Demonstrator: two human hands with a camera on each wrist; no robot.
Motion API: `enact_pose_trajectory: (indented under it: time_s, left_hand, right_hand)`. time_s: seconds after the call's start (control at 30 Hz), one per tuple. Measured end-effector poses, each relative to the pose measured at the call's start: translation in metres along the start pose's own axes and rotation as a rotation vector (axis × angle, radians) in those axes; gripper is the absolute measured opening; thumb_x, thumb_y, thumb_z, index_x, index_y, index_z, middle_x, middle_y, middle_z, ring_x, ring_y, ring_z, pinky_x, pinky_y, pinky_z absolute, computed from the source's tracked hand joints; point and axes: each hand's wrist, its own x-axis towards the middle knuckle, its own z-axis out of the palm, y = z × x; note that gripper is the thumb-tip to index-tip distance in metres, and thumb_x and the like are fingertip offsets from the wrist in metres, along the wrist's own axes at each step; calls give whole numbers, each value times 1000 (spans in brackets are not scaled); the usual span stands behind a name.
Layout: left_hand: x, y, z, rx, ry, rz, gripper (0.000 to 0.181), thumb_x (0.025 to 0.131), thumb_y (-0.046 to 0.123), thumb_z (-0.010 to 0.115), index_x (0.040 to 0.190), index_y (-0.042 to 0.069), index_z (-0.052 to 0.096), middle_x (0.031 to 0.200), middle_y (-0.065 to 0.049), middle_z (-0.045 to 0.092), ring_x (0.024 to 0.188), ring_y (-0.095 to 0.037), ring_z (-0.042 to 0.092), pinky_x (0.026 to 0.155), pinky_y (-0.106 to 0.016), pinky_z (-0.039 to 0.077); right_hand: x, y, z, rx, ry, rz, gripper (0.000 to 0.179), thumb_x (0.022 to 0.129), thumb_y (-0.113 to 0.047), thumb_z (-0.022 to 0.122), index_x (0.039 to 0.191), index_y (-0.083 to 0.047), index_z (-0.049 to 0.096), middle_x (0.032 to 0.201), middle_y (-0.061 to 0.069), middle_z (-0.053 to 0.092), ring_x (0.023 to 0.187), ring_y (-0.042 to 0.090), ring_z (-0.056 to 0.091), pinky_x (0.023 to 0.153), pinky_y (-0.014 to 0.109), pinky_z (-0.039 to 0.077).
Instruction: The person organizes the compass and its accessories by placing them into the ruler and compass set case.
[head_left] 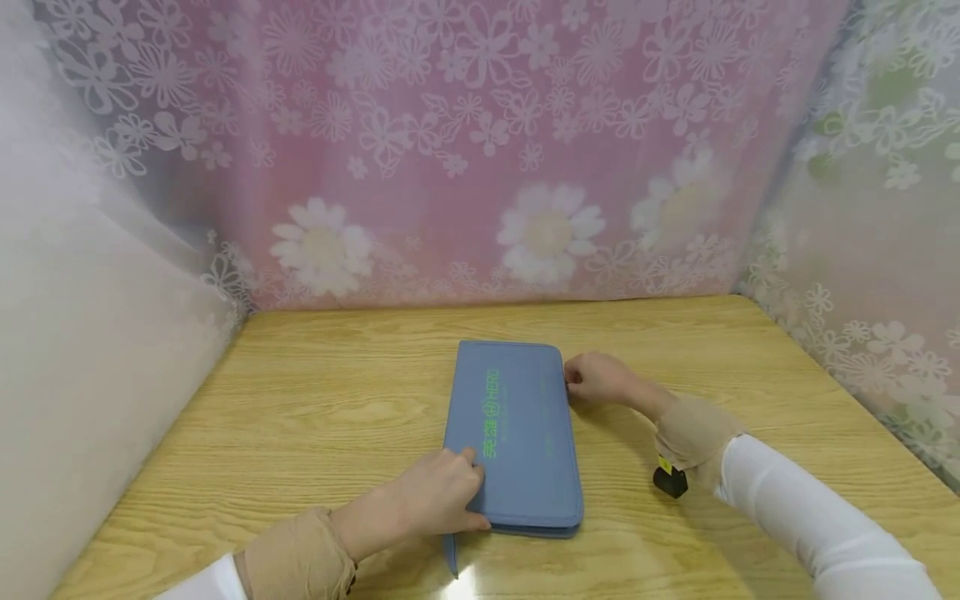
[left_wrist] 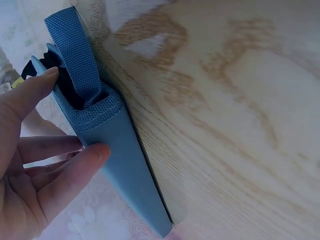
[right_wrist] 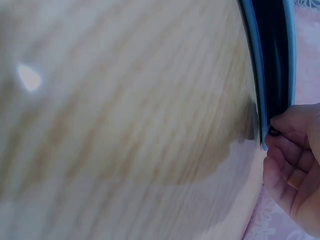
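Observation:
A blue zip case (head_left: 528, 450) with green "HERO" lettering lies flat on the table. My left hand (head_left: 433, 493) grips its near left corner. In the left wrist view, the thumb (left_wrist: 42, 82) is at the zip opening and the other fingers lie along the closed spine, beside the woven loop strap (left_wrist: 82, 57). My right hand (head_left: 606, 379) is at the far right edge of the case. There its thumb and forefinger pinch a small dark zip pull (right_wrist: 274, 131). The zip side gapes, showing a dark interior (right_wrist: 275, 65); the contents are hidden.
The wood-grain table (head_left: 322, 400) extends on both sides of the case. A pink flowered curtain (head_left: 427, 192) hangs behind it, with pale cloth at left and right. A small black device (head_left: 671, 482) is attached under my right wristband (head_left: 697, 433).

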Motion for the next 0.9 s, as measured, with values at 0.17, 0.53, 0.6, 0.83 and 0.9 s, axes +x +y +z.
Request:
enact_pose_trajectory:
  time_s: [0.17, 0.53, 0.6, 0.83, 0.9]
  left_hand:
    - [0, -1, 1, 6, 2, 11, 48, 75, 52, 71, 85, 5, 69, 70, 0, 52, 50, -4, 47, 43, -11, 37]
    - [-2, -3, 0, 92, 39, 16, 48, 73, 58, 69, 77, 10, 67, 64, 4, 47, 45, -3, 36, 38, -15, 31]
    - [-2, -3, 0, 94, 35, 14, 48, 73, 58, 69, 77, 10, 67, 64, 4, 46, 45, -3, 36, 38, -15, 31]
    - [-4, -4, 1, 140, 35, 31, 51, 76, 60, 64, 83, 10, 68, 70, 2, 51, 46, -4, 39, 38, -15, 32]
    - [-5, -4, 2, 147, 49, 36, 52, 77, 61, 63, 85, 10, 69, 72, 1, 53, 46, -4, 39, 37, -16, 32]
  right_hand:
    - [-9, -7, -1, -7, -13, -49, 22, 80, -3, 61, 64, -12, 50, 60, -6, 43, 55, 9, 36, 52, 24, 31]
    - [-30, -18, 6, -46, 15, -141, 25, 77, -3, 65, 61, -16, 50, 61, -11, 42, 56, 5, 36, 50, 22, 32]
    - [-34, -21, 7, -47, 22, -158, 25, 76, -3, 65, 61, -17, 50, 62, -11, 43, 55, 5, 36, 50, 22, 33]
    - [-45, -28, 11, -20, 15, -158, 25, 76, -4, 66, 62, -17, 49, 62, -11, 42, 55, 4, 36, 49, 22, 32]
    - [-49, -31, 12, -1, 5, -153, 26, 77, -4, 65, 63, -17, 48, 62, -10, 40, 55, 4, 35, 49, 21, 31]
